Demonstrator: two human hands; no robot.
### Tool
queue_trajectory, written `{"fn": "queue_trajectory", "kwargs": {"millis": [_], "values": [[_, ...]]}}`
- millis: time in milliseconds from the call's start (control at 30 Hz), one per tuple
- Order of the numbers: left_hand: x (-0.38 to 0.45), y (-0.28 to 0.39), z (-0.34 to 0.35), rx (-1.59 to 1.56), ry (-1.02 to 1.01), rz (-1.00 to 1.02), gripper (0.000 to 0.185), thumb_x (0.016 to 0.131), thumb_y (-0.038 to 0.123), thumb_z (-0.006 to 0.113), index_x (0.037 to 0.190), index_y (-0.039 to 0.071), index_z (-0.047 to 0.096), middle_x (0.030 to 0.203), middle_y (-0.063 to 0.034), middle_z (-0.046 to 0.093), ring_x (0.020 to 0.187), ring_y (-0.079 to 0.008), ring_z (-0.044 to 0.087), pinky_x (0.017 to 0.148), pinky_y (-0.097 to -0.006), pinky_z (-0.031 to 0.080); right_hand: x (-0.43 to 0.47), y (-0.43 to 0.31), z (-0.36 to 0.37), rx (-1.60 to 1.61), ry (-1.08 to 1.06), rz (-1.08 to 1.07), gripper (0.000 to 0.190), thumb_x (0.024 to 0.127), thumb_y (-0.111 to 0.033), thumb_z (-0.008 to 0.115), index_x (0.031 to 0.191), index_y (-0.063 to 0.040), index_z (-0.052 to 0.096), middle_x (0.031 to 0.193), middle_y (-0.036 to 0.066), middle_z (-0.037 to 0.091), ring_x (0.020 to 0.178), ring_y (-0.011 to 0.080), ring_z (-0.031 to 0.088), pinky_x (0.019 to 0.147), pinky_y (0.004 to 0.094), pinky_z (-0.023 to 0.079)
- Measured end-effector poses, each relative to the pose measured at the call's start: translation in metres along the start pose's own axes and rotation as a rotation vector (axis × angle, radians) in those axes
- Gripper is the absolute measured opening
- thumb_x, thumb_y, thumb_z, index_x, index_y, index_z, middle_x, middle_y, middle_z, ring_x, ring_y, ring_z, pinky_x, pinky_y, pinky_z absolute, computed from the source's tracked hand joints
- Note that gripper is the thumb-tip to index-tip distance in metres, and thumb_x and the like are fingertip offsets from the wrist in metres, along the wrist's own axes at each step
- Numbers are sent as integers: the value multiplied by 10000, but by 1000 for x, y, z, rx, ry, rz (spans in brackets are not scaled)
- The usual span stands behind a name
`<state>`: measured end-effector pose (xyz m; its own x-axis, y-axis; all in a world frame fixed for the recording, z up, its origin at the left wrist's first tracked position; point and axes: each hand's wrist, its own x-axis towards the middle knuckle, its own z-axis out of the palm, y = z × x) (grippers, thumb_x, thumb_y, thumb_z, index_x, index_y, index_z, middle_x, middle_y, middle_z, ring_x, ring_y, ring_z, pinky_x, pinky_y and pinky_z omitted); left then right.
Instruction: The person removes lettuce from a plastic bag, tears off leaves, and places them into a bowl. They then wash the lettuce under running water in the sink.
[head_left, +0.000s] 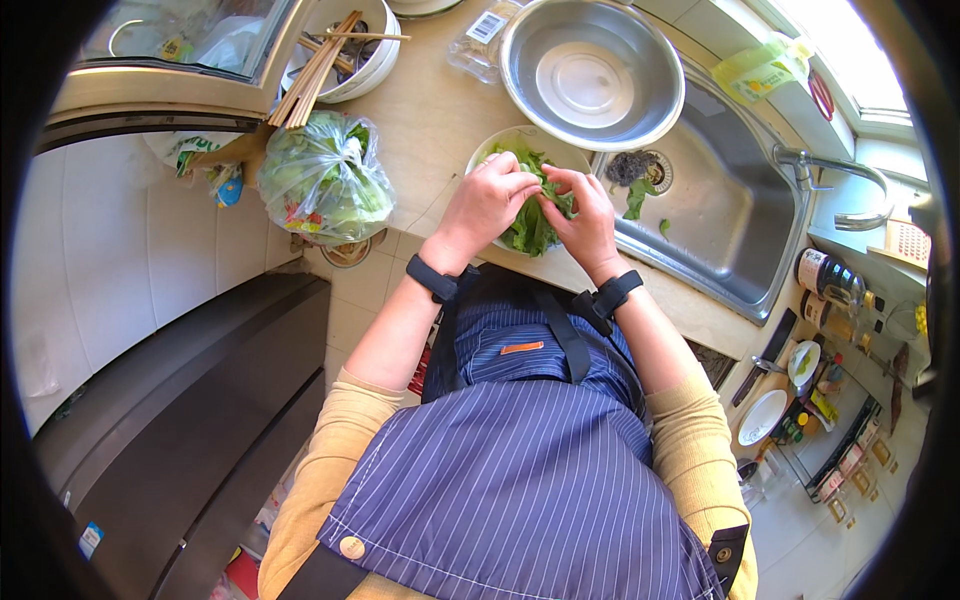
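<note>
Both hands are together over a white bowl (491, 142) of green lettuce leaves (531, 226) at the counter's front edge. My left hand (491, 191) pinches a lettuce leaf between thumb and fingers. From the other side my right hand (581, 210) grips the leafy greens, its fingertips close to those of the left. Fingers hide part of the leaf and the bowl's middle. Just behind the bowl, a wide stainless steel basin (585, 82) rests partly over the sink's edge, and its inside shows no food.
At right, the steel sink (720, 217) holds a dark scouring pad (628, 168) and leaf scraps (640, 198) near the drain. A tied plastic bag of greens (326, 180) sits left. Chopsticks (326, 67) lie across a bowl. A knife (765, 356) lies far right, near sauce bottles (832, 277).
</note>
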<state>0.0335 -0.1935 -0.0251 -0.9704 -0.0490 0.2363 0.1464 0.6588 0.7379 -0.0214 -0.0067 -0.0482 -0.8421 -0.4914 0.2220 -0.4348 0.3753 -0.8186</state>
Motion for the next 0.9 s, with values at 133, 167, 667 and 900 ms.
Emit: {"fn": "queue_trajectory", "kwargs": {"millis": [133,167,667,900], "values": [[2,-2,4,-175,37,-185,63,900,70,784,943,27,768,851,-86,672,792,-257,665,722,-370,542,5,7,5,-108,13,-111,220,832,-55,797,1045,-87,755,960,49,762,856,268,668,778,384,567],[3,-3,3,-265,54,-268,63,917,65,780,954,14,772,870,-68,692,785,-219,665,710,-350,532,5,9,7,-100,19,-107,206,833,-56,797,1033,-87,757,948,50,760,853,269,666,777,384,567],[-13,-26,-79,-1312,451,-566,109,1027,126,673,1098,54,713,1004,-33,723,928,-126,673,834,-283,545,3,23,-13,114,115,95,430,851,-71,833,1256,-45,690,1145,124,696,987,281,687,837,349,584],[-23,-18,-80,-1233,323,-618,105,1030,135,670,1080,52,709,991,-31,714,886,-112,652,787,-266,524,6,37,-6,-52,-198,79,239,930,-51,720,1163,3,724,1200,188,714,1106,386,680,967,431,548]]}}
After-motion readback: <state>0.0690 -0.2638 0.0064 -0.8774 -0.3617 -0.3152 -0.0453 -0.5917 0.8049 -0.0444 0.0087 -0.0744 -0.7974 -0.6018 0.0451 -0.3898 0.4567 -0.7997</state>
